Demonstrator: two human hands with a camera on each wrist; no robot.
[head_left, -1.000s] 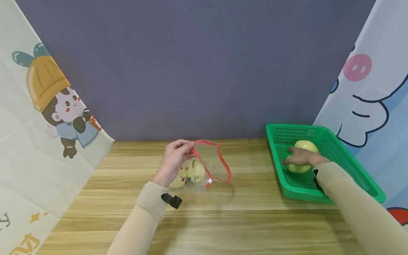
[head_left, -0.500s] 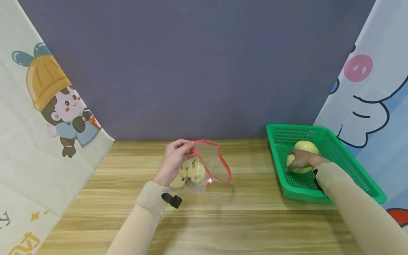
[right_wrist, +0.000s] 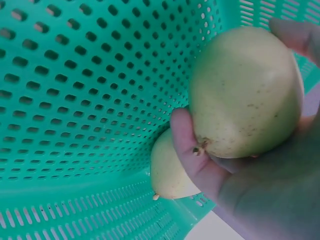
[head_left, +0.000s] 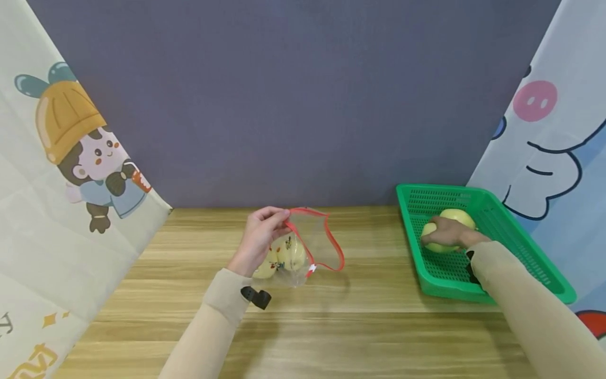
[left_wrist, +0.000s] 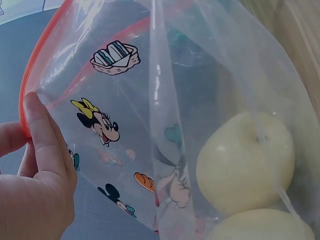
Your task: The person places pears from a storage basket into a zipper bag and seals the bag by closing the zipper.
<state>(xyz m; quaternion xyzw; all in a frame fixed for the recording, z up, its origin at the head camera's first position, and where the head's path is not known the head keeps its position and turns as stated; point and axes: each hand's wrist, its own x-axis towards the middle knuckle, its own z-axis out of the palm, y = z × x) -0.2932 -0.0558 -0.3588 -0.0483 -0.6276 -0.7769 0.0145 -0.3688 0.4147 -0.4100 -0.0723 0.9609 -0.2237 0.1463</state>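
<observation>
My left hand pinches the red-edged rim of a clear zip bag printed with cartoon figures. The bag's mouth gapes to the right, with a white slider at its lower corner. Inside the bag lie two pale yellow pears. Over at the green basket, my right hand grips another pear, fingers and thumb curled round its sides. That pear shows brown specks about its stem end. A further pear rests in the basket just behind the hand.
The basket has perforated walls and stands at the right of the wooden table, near the dark back panel. Printed cartoon sheets hang on the left and right sides. A black strap is on the left wrist.
My right hand's fingers have closed round the nearer pear, and the pear has moved slightly up and left within the basket. The left hand and bag have stayed in place.
</observation>
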